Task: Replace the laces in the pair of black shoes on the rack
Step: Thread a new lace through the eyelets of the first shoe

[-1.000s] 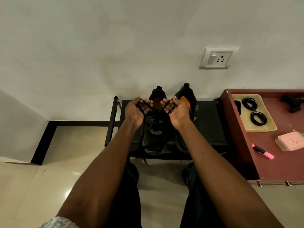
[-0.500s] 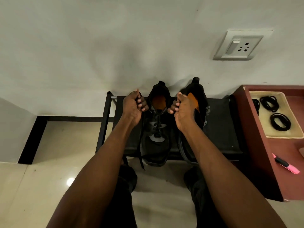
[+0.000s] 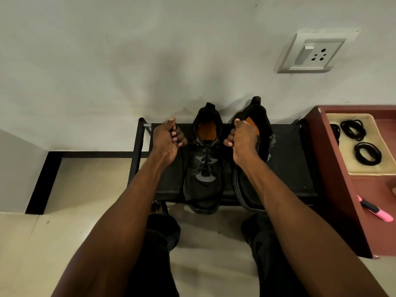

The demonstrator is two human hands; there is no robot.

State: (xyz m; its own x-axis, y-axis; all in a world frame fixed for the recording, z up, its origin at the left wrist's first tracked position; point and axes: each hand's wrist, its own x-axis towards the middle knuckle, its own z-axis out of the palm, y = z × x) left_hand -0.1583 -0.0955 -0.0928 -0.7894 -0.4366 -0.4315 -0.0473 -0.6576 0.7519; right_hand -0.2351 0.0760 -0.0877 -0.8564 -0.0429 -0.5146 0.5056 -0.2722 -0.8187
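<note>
Two black shoes stand side by side on a low black rack (image 3: 285, 168) with thin metal tubes and a matte, fabric-like top, toes toward the person and heels against the pale plastered wall. The left shoe (image 3: 203, 168) has a knitted upper, grey curved overlays along the tongue, an orange insole in its rounded opening, and a black lace (image 3: 205, 156) crossed through its eyelets. The right shoe (image 3: 260, 129) is half hidden behind the forearm; only its dark collar, an orange patch and a thick sole edge show. The left hand (image 3: 166, 142) is curled into a fist beside the left shoe, and the right hand (image 3: 243, 140) is curled likewise on its other side; each seems to grip a lace end, though the strand inside the fingers is too dark to make out. On the maroon table (image 3: 334, 179) at right, a cream rectangular tray (image 3: 374, 171) holds coiled black laces (image 3: 367, 153), and a pink highlighter (image 3: 375, 209) lies nearer.
</note>
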